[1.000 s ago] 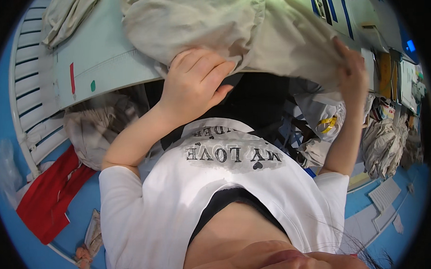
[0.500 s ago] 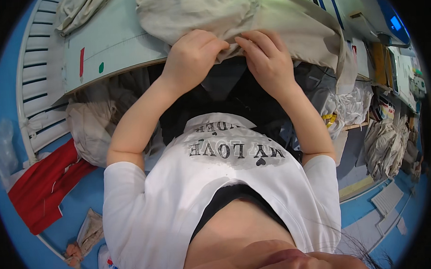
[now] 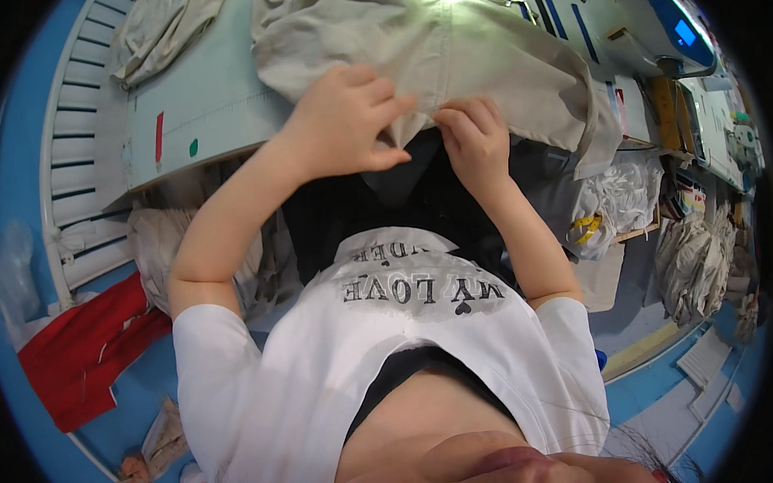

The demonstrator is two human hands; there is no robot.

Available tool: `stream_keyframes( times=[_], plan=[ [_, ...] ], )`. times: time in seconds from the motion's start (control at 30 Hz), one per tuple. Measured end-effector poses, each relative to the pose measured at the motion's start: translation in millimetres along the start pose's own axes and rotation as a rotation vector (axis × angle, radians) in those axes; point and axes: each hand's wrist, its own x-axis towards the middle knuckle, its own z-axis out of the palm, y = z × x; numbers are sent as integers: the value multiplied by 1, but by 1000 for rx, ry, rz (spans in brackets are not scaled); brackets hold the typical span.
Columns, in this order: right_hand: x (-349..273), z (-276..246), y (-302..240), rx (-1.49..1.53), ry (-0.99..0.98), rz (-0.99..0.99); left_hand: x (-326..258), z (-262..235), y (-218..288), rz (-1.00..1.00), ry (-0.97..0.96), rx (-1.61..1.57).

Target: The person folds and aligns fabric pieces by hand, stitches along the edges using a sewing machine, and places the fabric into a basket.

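A beige cloth piece point(image 3: 508, 75), perhaps part of a garment, spreads over the pale work table point(image 3: 220, 119) and hangs past its front edge. A seam runs down its middle. My right hand point(image 3: 477, 145) pinches the cloth's near edge beside this seam, thumb and fingers pressed together. To the left of the seam, my left hand point(image 3: 340, 124) lies over the cloth with its fingers spread and its thumb apart, hanging below the edge. Where its fingertips meet the fabric, they seem only to touch it.
At the back right stands a sewing machine point(image 3: 651, 19) with a small lit screen. A folded beige cloth point(image 3: 166, 32) lies on the table's left end. Red cloth point(image 3: 92, 354) hangs at the lower left. White fabric and a yellow tape measure point(image 3: 586, 226) are under the table at right.
My left hand has opened from its pinch on the cloth edge, its thumb now spread away. My right hand keeps pinching, slightly lower in the picture. The cloth lies flatter around the seam.
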Motion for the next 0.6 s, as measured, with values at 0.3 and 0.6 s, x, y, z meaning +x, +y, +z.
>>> stream_keyframes(
  times=[0.3,0.6],
  plan=[
    [6,-49,47,-417,20,286,8,42,10,-23,235,45],
    [3,-79,86,-267,-65,348,15,54,13,28,325,111]
  ],
)
